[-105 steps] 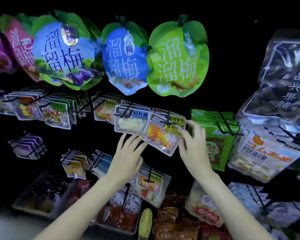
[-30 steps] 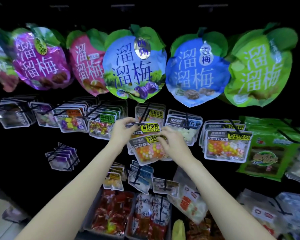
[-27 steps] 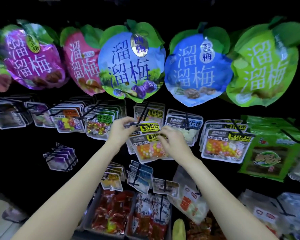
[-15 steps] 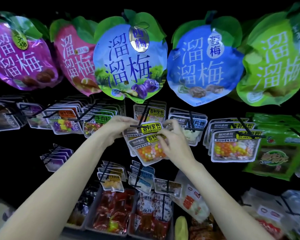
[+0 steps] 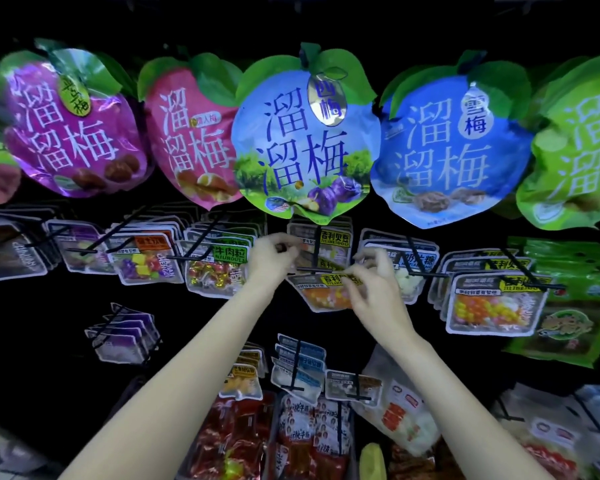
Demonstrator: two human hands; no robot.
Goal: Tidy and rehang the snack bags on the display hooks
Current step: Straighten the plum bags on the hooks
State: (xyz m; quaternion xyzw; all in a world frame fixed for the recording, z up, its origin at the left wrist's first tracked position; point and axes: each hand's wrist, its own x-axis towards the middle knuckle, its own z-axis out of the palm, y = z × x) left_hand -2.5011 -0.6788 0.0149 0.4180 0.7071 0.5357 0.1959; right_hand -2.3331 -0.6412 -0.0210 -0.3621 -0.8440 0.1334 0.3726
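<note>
Candy bag [image 5: 326, 294] at hook tip [image 5: 309, 270], not yet threaded.

Right hand [image 5: 374, 289] pinches the bag's header just below the hook, tilted; left hand [image 5: 274, 254] pinches the packs hung behind. Risk: hole misses the tip and the bag drops into the trays [image 5: 243, 441] below, or the row of packs [image 5: 321, 242] gets dragged off.

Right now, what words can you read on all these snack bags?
"溜溜梅": purple bag, pink bag, middle blue bag, right blue bag.
"雪梅": right blue bag.
"牛肉粒": small green-label pack.
"吉利贝豆": pack on hook.
Smaller print: too blurred.
</note>
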